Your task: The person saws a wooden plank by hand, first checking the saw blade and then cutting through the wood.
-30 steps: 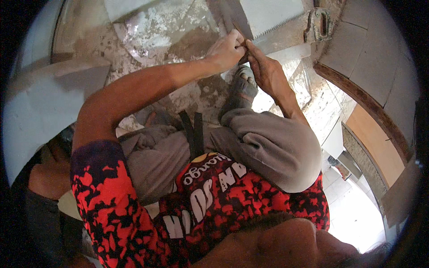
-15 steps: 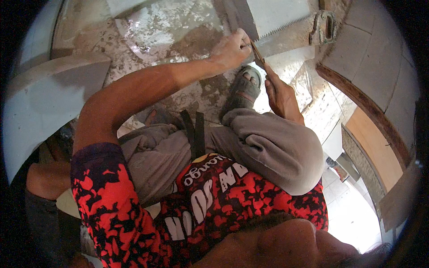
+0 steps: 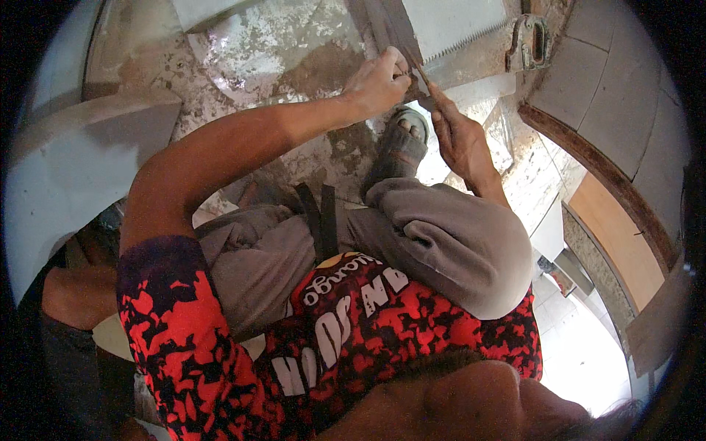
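A hand saw (image 3: 474, 62) lies crosswise beyond my foot, teeth uppermost, its worn handle (image 3: 533, 44) at the right. My left hand (image 3: 376, 84) is closed at the blade's left end, over a dark strip (image 3: 375, 22); what exactly its fingers pinch is hard to make out. A slim, file-like tool (image 3: 425, 79) is gripped in my right hand (image 3: 460, 140), its length angled up-left across the saw's teeth beside my left fingers. Below both hands is my sandalled foot (image 3: 408, 136).
Pale boards or slabs (image 3: 88, 162) are at the left and top. A tiled ledge with a rusty brown edge (image 3: 588, 151) curves along the right, above an orange-tan panel (image 3: 610, 235). Another person's bare limb (image 3: 77, 294) shows at the lower left. The floor (image 3: 309, 147) is stained and dusty.
My right hand drew back down and right with the slim tool, then moved slightly up again, the tool still across the blade. My left hand shifted slightly right and stays at the blade's end.
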Tool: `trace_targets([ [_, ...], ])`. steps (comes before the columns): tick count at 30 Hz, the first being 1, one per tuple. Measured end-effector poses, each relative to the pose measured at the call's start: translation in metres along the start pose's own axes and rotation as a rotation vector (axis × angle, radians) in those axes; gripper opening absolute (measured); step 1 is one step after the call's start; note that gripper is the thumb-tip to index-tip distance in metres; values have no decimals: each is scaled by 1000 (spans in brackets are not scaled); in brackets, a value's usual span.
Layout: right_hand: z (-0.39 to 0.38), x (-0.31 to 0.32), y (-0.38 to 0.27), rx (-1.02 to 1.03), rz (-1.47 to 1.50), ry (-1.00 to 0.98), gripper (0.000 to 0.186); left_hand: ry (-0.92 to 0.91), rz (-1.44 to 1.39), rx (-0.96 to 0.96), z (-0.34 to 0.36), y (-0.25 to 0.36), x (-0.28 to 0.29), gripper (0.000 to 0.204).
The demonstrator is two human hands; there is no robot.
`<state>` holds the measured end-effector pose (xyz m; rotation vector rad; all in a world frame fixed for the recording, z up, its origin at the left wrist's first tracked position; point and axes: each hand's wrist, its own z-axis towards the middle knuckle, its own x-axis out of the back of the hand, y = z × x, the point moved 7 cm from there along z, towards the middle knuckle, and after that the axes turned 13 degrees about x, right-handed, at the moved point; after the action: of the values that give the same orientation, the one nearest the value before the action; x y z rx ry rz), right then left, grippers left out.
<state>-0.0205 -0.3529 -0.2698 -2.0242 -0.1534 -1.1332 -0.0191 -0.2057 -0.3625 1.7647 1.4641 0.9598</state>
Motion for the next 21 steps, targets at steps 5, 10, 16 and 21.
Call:
trace_targets([
  [5,-17,-8,9,-72,-98,-111,50,-8,-15,15,-2,0,-1,33],
  [10,-29,-11,14,-87,-174,-169,51,-18,-33,15,-4,-4,-1,31],
  [16,30,-21,3,31,-143,-82,50,-24,13,73,-5,-3,4,31],
  [21,0,6,-1,49,-92,28,49,-10,7,6,2,-2,-10,33],
])
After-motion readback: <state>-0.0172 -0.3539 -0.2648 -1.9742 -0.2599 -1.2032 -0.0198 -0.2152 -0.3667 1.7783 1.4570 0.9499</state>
